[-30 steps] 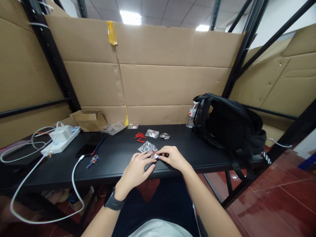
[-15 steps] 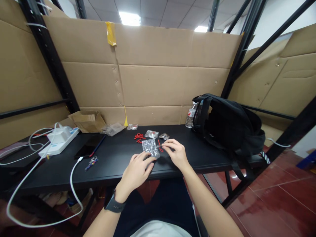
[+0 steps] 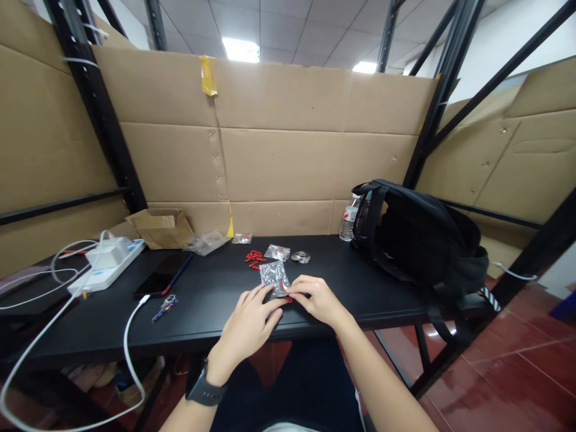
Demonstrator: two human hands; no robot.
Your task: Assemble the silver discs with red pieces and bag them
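Note:
Both hands meet near the front edge of the black table [image 3: 211,288]. My left hand [image 3: 249,321] pinches the lower edge of a small clear plastic bag [image 3: 273,276] of shiny metal parts. My right hand [image 3: 316,298] holds a small red piece [image 3: 285,296] at the bag's lower right corner, fingertips touching those of the left. Behind the bag lie loose red pieces [image 3: 254,257], another small clear bag [image 3: 277,252] and metal discs [image 3: 300,257].
A black backpack [image 3: 418,237] and a water bottle [image 3: 347,220] stand at the right. At the left are a power strip [image 3: 105,266] with white cables, a dark phone [image 3: 161,275], keys [image 3: 164,306] and an open cardboard box [image 3: 158,226]. Cardboard walls enclose the back.
My right hand drew back from behind the bag to its lower right corner and now meets the left hand. The bag stayed in the left hand's grip, shifting slightly toward me.

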